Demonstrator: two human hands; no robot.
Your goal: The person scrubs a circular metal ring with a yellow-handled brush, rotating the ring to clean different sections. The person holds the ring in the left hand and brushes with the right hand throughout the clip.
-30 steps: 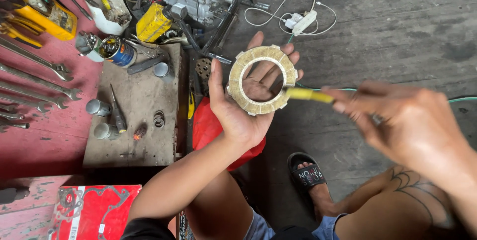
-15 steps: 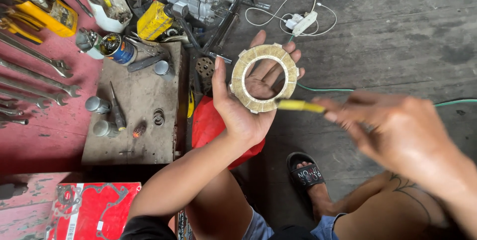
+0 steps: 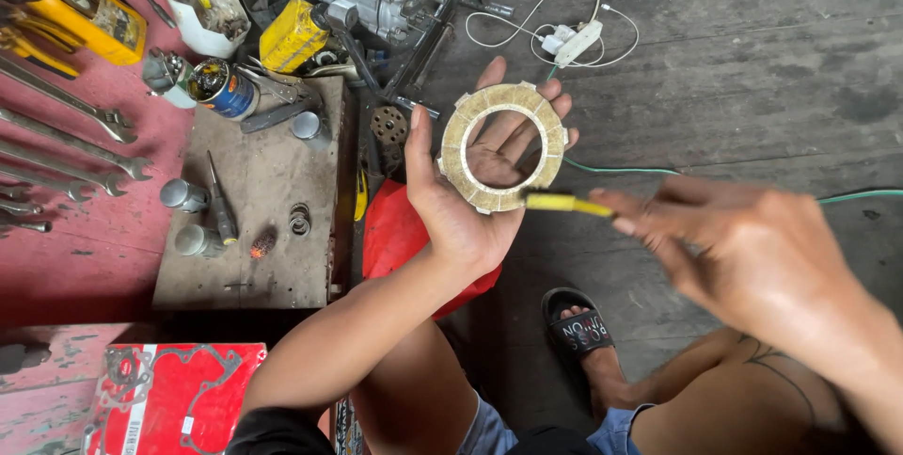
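Because the ring (image 3: 503, 146) lies flat on the open left hand (image 3: 470, 191), its weight looks slight and it seems stiff enough to keep its round shape with nothing under the middle. The left fingers (image 3: 527, 130) are spread apart beneath it, showing through the hole, and the thumb (image 3: 420, 159) stands up just beside the rim, touching or nearly so. The tan face looks rough and pad-like, so I judge it will not slip, though the small tabs on the edge could chip. The rim between thumb and fingertips is the safest place to hold. The right hand (image 3: 743, 248) is blurred; its fingers seem closed together on a thin yellow tool (image 3: 564, 203), whose tip touches the ring's edge nearest the palm. A wooden board (image 3: 254, 220) lies well beyond the thumb side.
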